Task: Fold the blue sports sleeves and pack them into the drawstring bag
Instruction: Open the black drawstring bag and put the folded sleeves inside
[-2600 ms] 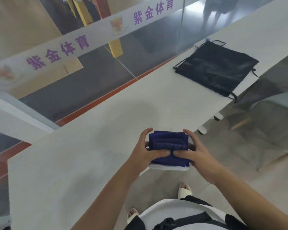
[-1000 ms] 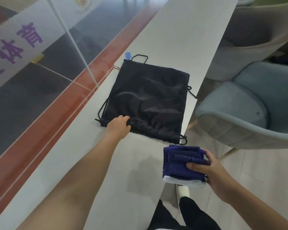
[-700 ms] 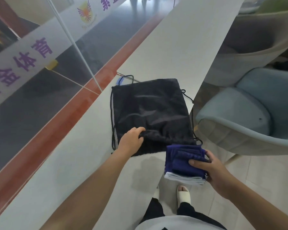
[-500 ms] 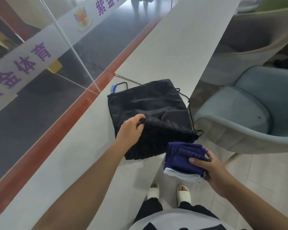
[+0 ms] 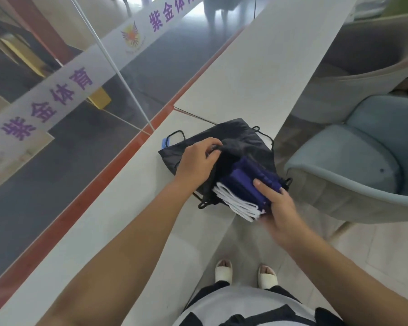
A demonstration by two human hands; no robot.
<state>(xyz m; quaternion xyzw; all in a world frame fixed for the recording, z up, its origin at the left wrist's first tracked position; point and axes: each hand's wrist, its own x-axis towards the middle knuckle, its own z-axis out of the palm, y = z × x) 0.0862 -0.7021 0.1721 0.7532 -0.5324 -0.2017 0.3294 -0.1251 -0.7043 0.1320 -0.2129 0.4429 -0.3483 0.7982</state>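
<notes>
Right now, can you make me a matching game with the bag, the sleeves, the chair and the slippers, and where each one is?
Things:
1. bag
2. sleeves
3. chair
4. slippers

Places:
A. gripped by the right hand, partway in the bag's mouth
B. white, on the floor
C. black, mouth held open by the left hand
D. pale blue, right of the table

Pairs: 1-C, 2-A, 3-D, 4-B

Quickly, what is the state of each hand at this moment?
Left hand: closed, gripping the rim of the drawstring bag.
Right hand: closed, holding the folded blue sleeves at the bag's mouth.
</notes>
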